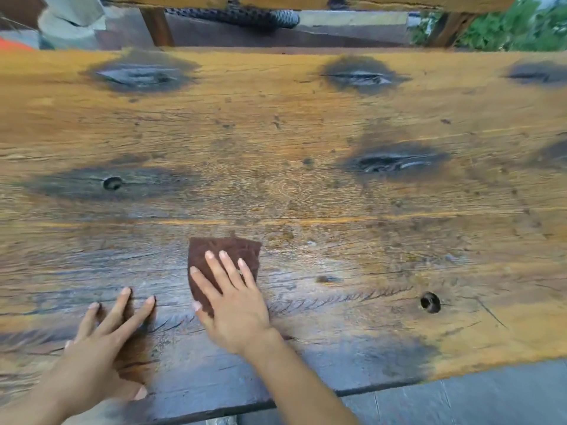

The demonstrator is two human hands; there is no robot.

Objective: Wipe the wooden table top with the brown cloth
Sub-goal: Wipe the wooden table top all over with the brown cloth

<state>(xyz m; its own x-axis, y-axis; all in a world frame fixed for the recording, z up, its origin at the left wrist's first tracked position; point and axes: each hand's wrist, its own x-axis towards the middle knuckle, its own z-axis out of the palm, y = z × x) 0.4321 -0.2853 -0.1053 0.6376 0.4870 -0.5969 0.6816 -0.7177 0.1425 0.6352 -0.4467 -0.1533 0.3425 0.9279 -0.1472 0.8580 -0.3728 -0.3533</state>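
On the near part of the wooden table top (306,185), the right hand (236,305) is pressing the brown cloth (224,256) with straight, spread fingers, while the left hand (104,348) is apparently resting flat beside it, fingers splayed.

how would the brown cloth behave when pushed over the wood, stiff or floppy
Probably floppy and light: the brown cloth lies thin and flat under the straight fingers of the right hand. On the rough, cracked table top it may drag or bunch.

Outdoor spot: wooden table (276,133), greenery (506,29)
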